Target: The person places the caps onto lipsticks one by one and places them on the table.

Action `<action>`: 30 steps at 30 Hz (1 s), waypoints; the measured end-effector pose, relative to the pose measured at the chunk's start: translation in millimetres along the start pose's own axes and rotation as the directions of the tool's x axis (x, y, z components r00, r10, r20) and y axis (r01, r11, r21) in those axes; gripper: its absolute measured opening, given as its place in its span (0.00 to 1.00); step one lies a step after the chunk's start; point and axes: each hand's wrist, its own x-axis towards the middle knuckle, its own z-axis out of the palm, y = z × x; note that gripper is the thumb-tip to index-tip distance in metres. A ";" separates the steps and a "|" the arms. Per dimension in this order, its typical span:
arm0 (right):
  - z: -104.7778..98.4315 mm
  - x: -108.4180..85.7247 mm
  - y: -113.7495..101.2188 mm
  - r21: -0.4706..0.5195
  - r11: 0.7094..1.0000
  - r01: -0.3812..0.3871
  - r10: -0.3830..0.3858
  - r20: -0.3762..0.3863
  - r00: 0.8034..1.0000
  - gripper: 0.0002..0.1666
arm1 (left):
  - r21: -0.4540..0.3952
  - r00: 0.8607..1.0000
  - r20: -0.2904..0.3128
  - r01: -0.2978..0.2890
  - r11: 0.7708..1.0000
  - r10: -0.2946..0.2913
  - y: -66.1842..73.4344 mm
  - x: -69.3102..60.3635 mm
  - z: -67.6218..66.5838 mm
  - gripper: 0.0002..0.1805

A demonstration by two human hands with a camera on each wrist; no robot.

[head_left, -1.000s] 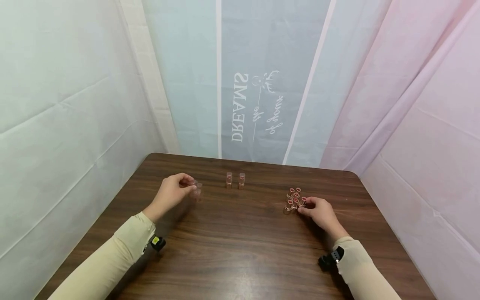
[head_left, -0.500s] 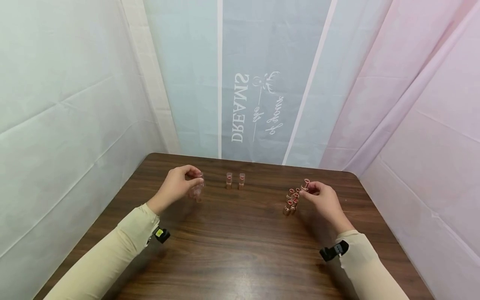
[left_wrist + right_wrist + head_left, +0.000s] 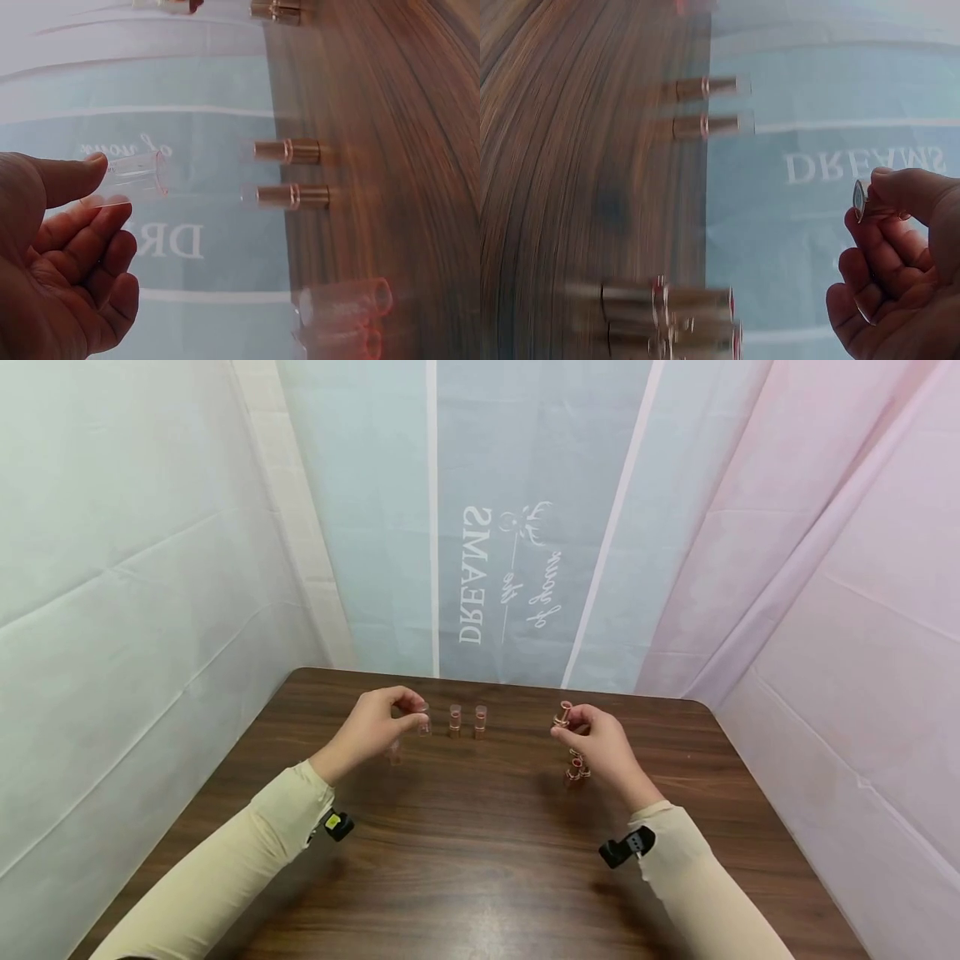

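My left hand (image 3: 372, 731) pinches a clear cap (image 3: 135, 176) between thumb and fingers, above the table. On the other side, my right hand (image 3: 603, 747) holds a rose-gold lipstick tube (image 3: 563, 714) by thumb and fingertips, also raised. Between the hands two lipstick tubes stand upright with clear caps on, a left one (image 3: 455, 723) and a right one (image 3: 480, 723). Beneath my left hand stand more clear caps (image 3: 346, 300) with pinkish rims, partly hidden in the head view. Several uncapped lipstick tubes (image 3: 576, 770) cluster below my right hand, which covers part of them.
The brown wood-grain table (image 3: 465, 852) carries everything. A printed cloth backdrop (image 3: 510, 460) hangs behind its far edge, with white cloth walls at left and right. Both wrists wear a small black camera.
My right hand has lifted one lipstick tube from the cluster and carried it leftward. My left hand has raised a clear cap from its group and moved it rightward. The capped pair stands unmoved.
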 end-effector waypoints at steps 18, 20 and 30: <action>73.2 13.0 -30.8 0.108 0.992 0.069 -0.074 0.043 0.996 0.13 | -0.042 0.993 0.075 -0.084 0.996 0.087 39.2 21.7 8.5 0.10; 79.1 12.8 -31.2 0.114 0.991 0.072 -0.078 0.049 0.996 0.12 | -0.062 0.992 0.083 -0.088 0.994 0.093 43.5 24.3 9.2 0.10; 94.5 10.6 -36.8 0.121 0.988 0.095 -0.103 0.060 0.993 0.11 | -0.122 0.985 0.114 -0.115 0.986 0.129 62.9 35.1 9.6 0.11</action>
